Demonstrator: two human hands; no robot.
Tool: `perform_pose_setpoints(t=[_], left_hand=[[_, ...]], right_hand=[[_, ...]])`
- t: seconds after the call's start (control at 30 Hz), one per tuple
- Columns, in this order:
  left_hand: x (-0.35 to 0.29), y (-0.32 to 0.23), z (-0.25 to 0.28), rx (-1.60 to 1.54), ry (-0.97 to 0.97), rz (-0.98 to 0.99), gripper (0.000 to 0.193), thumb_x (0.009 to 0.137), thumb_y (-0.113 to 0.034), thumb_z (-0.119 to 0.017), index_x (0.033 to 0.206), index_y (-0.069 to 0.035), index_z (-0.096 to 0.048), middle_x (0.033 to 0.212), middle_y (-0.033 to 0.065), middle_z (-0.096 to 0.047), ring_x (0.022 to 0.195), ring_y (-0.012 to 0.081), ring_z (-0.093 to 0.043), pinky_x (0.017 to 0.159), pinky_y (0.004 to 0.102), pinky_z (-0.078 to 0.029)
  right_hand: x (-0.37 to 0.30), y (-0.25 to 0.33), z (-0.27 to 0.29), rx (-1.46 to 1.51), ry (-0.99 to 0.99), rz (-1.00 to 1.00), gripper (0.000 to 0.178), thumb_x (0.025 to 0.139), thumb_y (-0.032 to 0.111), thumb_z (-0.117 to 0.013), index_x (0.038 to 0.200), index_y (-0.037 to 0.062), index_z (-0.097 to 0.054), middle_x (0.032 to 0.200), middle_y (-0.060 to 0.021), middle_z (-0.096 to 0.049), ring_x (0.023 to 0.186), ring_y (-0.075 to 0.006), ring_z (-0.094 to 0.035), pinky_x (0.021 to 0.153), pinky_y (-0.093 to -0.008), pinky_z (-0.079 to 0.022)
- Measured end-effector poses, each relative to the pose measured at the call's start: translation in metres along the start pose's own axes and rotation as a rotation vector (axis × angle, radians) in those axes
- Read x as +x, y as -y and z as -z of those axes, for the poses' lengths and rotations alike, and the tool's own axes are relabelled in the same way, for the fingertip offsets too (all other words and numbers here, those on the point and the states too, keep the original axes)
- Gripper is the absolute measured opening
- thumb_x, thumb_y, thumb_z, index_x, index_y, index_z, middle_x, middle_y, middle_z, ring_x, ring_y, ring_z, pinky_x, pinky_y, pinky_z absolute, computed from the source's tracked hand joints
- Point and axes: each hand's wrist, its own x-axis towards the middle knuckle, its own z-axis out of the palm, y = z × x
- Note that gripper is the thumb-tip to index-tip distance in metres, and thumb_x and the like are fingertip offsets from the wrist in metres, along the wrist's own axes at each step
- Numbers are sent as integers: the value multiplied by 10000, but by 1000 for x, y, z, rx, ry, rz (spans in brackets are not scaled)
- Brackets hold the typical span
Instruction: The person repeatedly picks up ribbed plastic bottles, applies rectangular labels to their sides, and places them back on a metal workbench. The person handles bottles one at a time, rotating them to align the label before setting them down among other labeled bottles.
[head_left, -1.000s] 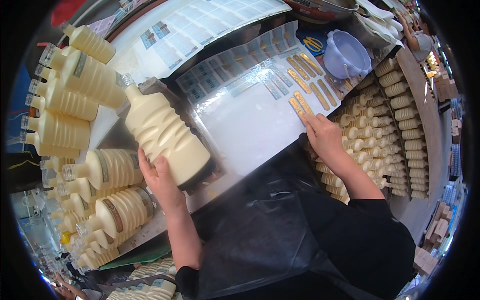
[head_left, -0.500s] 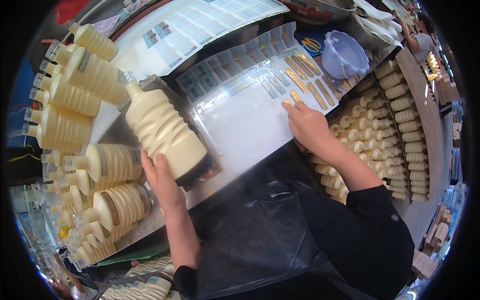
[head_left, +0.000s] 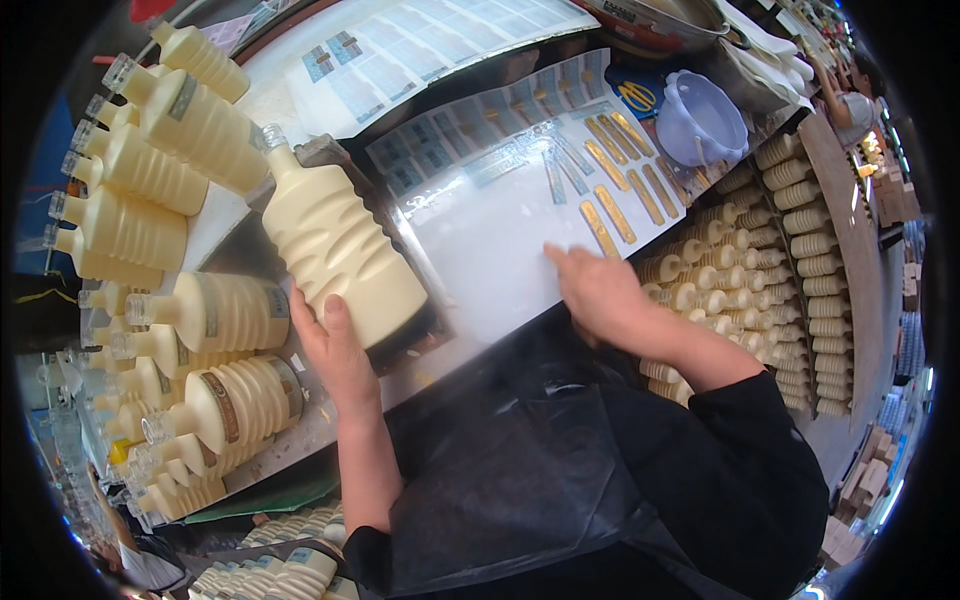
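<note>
A cream plastic bottle (head_left: 340,240) with a ribbed body and clear neck lies tilted across a dark rest at the table's edge. My left hand (head_left: 340,350) grips its near lower side, thumb on top and fingers along the left flank. Over the wet white sheet (head_left: 480,270), my right hand (head_left: 605,295) has its index finger stretched out and the other fingers bent; nothing shows in it. Just beyond that hand lie narrow gold labels (head_left: 615,212) in rows. Pale blue strip labels (head_left: 555,178) sit left of them.
More cream bottles (head_left: 245,410) crowd the left side. A lilac bucket (head_left: 700,120) and yellow-handled scissors (head_left: 636,97) stand beyond the labels. Label sheets (head_left: 440,50) cover the back. Rows of bottles (head_left: 740,270) fill the right, below the table.
My right hand has drawn back from the gold labels, toward the lower left, uncovering two of them. My left hand stays on the bottle. The whole view has shifted slightly.
</note>
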Motion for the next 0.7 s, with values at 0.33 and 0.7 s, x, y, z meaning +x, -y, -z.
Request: perform_pose_setpoints(t=[0.33,0.7], left_hand=[[-6,-9,1,275,-129,-67,678,1010,-254,-601,1551,39,-317,1544,244,-390,1451,325,-366,1213,448,-244],[-8,-17,-9,527,-157,-199,619,966,-205,-622,1495,31,-404,1504,205,-426,1421,339,-372,1205,458,-253]], right_hand=[[22,-21,-6,-155,73,89,541,842,26,-581,1376,-40,-523,1481,-226,-526,752,-356,-719,689,-450,-593],[64,-85,77,371,-641,-133,258,972,285,-683,1024,48,-771,860,-138,-753,765,-260,-724,702,-343,-554]])
